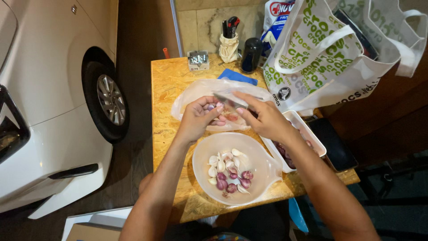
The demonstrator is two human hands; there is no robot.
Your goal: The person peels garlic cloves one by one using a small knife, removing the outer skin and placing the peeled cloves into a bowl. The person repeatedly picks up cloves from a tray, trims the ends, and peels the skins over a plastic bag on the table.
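My left hand (199, 117) holds a small purple garlic clove (211, 107) at its fingertips. My right hand (263, 117) meets it from the right, fingers pinching at the clove's skin. Both hands hover over a clear plastic bag (196, 91) with bits of peel on it. Just below them sits a white plastic bowl (258, 151) holding several white and purple cloves (229, 172). A white rectangular tray (312, 134) with dark pieces inside lies under my right wrist.
All stands on a small chipboard table (165, 89). At the back are a white and green tote bag (321, 53), a black cup (251, 54), a tool holder (229, 44), a small box of screws (198, 59) and a blue cloth (238, 76). A white car (49, 98) is parked at left.
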